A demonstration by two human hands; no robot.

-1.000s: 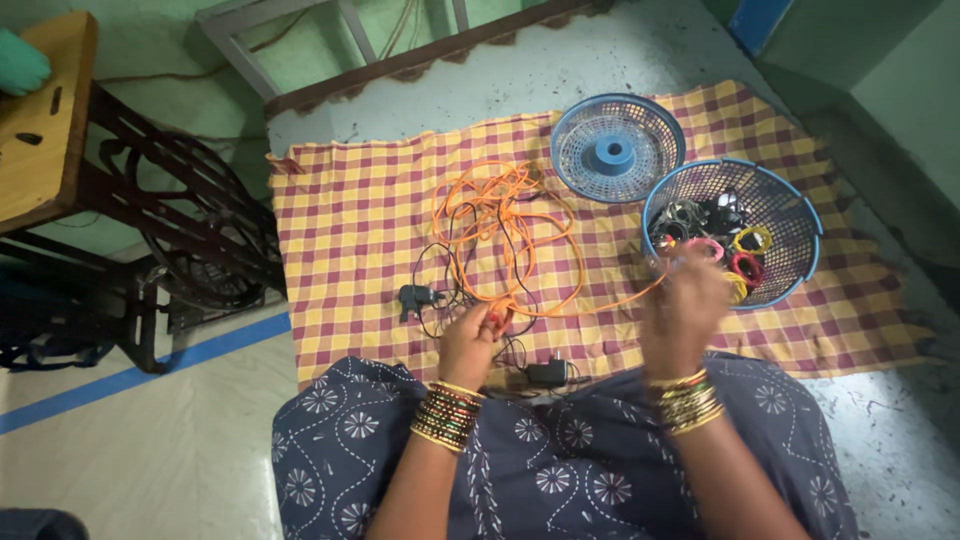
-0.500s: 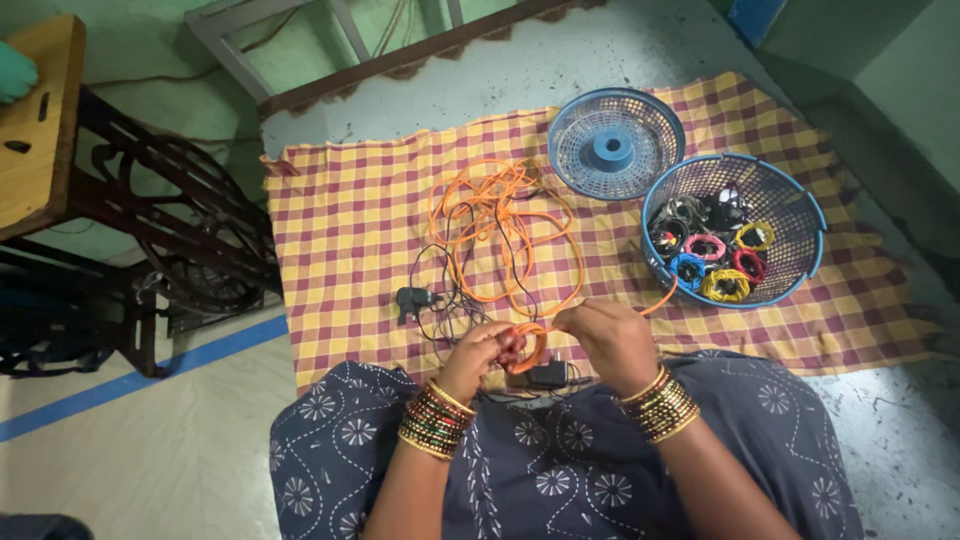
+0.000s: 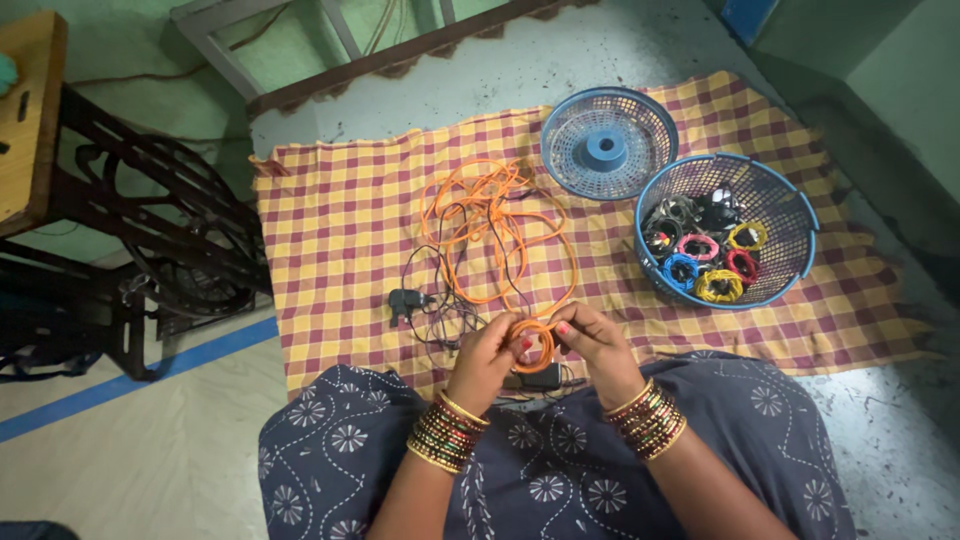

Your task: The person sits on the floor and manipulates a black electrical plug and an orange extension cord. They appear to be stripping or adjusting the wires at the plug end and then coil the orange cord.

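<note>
Between both hands, left (image 3: pixel 487 357) and right (image 3: pixel 597 345), fingers apparently pinch a small orange cable coil (image 3: pixel 533 345).

Orange cable (image 3: pixel 497 228); blue basket (image 3: pixel 795 262); blue lid (image 3: pixel 608 143); yellow-maroon checked cloth (image 3: pixel 340 230); navy floral-print garment (image 3: pixel 560 470).

Soft, even indoor light falls from above, bright on the yellow-and-maroon checked cloth (image 3: pixel 340 230) and the pale floor, with faint shadows. The dark iron treadle stand (image 3: pixel 160 230) at left sinks into murk. Focus is sharp centrally; edges bow slightly.
</note>
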